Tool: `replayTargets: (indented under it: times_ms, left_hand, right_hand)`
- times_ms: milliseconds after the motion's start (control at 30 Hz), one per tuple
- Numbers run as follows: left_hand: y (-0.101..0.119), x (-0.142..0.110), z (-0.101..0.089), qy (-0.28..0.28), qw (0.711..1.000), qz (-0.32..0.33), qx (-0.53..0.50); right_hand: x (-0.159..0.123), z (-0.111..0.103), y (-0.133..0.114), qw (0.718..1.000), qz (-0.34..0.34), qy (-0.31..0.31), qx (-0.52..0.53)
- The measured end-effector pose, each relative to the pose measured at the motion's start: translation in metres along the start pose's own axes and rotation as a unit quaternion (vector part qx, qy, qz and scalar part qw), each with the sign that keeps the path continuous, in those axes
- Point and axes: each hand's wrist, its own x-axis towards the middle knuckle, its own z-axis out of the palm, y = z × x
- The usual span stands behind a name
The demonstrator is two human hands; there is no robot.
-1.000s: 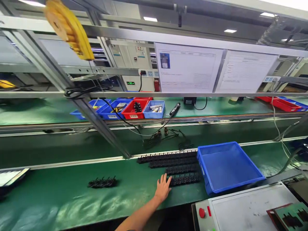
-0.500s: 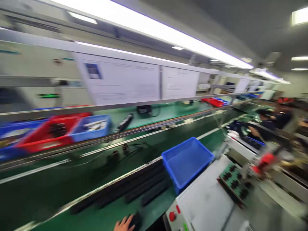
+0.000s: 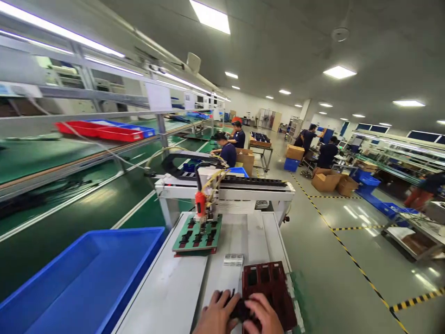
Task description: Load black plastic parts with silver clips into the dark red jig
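Note:
Both my hands meet at the bottom edge of the view, over the near end of a dark red slotted fixture [image 3: 267,283] on a white machine table [image 3: 194,283]. My left hand [image 3: 217,316] and my right hand [image 3: 266,317] have curled fingers pinching a small black part [image 3: 239,310] between them, at the fixture's front left corner. Farther along the table a green fixture plate [image 3: 199,234] with black parts sits under a gantry head with a red tool [image 3: 200,204].
An open blue bin [image 3: 69,278] stands left of the machine on the green conveyor line [image 3: 86,208]. Red and blue trays [image 3: 104,131] sit on the upper shelf. Several people work farther down the aisle among cardboard boxes [image 3: 327,181]. Grey floor with yellow-black tape lies to the right.
The view swung right from the conveyor to the machine table. My left hand left the black strips on the belt and now joins my right hand on a black part at the red fixture.

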Motion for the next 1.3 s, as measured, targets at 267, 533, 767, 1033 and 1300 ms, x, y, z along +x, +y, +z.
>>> replayTargets:
  times_ms: [267,533,767,1033,1300]
  left_hand:
    - [0.105,0.052,0.003,-0.048,0.994,0.071,0.064]
    - [0.116,0.065,0.008,-0.013,0.992,0.052,0.115]
    - [0.104,0.066,0.0,-0.045,0.998,0.049,0.022]
    - [0.088,0.062,-0.015,-0.067,0.996,0.021,-0.06]
    - [0.055,0.066,-0.002,-0.035,0.99,0.072,-0.117]
  right_hand:
    - [-0.013,-0.058,0.059,0.992,0.078,0.069,-0.072]
    - [0.017,-0.092,0.097,0.981,0.054,0.17,-0.071]
    - [0.031,-0.1,0.114,0.984,0.05,0.141,-0.101]
    - [0.045,-0.107,0.13,0.966,0.136,0.114,-0.189]
    - [0.021,-0.077,0.09,0.991,0.011,0.05,-0.123]
